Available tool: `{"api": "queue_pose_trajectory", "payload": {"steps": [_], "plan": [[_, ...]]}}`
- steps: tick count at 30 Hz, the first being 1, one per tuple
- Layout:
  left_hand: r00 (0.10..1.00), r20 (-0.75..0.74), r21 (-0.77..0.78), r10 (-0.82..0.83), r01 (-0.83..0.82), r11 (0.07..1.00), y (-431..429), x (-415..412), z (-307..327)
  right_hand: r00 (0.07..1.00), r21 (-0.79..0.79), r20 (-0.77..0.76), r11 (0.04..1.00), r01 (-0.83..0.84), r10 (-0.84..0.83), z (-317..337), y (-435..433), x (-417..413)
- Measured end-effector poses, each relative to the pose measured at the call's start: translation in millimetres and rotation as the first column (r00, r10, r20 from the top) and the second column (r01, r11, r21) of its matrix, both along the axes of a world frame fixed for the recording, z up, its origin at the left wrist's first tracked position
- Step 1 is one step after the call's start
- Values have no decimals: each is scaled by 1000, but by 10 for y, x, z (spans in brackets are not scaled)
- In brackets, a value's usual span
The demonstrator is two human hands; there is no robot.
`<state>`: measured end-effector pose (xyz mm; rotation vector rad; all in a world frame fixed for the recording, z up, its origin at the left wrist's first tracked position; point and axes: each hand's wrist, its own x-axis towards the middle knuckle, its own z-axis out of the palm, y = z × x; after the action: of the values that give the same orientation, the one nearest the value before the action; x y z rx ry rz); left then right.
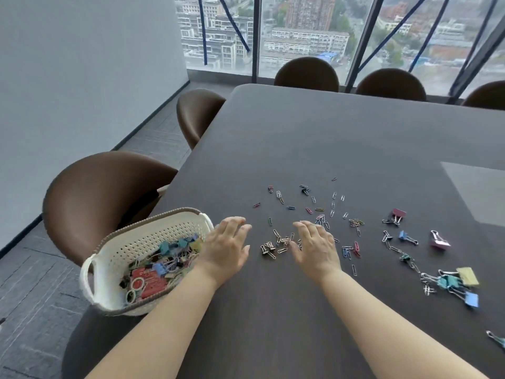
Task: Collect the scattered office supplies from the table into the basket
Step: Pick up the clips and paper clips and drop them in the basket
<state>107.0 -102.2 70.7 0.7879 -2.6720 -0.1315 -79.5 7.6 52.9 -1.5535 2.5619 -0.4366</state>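
Left hand and right hand, both flat, fingers spread, holding nothing, flank loose coloured wire paper clips on the dark matte table. The perforated cream plastic basket, part-filled, stands at the table's left edge. Advisable: sweep palms inward, heaping clips before lifting. Brown chairs and city-view windows surround

Table: lying dark and bare at its far end.
On it: basket, paper clips, binder clips sitting scattered.
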Motion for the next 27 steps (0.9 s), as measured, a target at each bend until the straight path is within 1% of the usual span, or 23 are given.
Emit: {"api": "queue_pose_trajectory", "payload": {"steps": [1, 3, 5, 7, 9, 11, 14, 17, 21, 25, 27], "plan": [[1000, 12, 21, -26, 26, 999, 40, -129, -92, 1000, 32, 1, 999, 27, -27, -47, 92, -91], [993, 114, 81, -42, 33, 996, 152, -368, -255, 997, 112, 4, 991, 77, -78, -174, 277, -264], [966, 257, 154, -26, -14, 988, 261, -566, -412, 993, 209, 12, 971, 116, -121, -314, 458, -417], [912, 409, 234, -18, -86, 968, 308, -699, -600, 987, 294, 15, 944, 148, -159, -452, 603, -554], [853, 521, 235, 2, -146, 961, 323, -812, -749, 981, 363, 16, 915, 175, -194, -580, 693, -669], [815, 579, 231, 16, -183, 956, 299, -903, -890, 976, 419, 16, 888, 192, -218, -699, 730, -759], [789, 614, 242, 13, -204, 949, 207, -1023, -1091, 972, 483, 9, 853, 200, -233, -865, 716, -876], [806, 592, 267, 6, -202, 942, 55, -1167, -1207, 968, 491, 3, 844, 218, -252, -997, 617, -1002], [826, 562, 233, 51, -217, 948, -294, -1433, -1268, 971, 464, 4, 860, 210, -239, -1082, 294, -1216], [812, 570, 179, 126, -273, 945, -668, -1686, -1279, 978, 430, -4, 882, 191, -210, -1102, -160, -1517], [818, 559, 164, 135, -269, 949, -810, -1791, -1293, 983, 416, -16, 893, 172, -182, -1111, -368, -1652]]}}
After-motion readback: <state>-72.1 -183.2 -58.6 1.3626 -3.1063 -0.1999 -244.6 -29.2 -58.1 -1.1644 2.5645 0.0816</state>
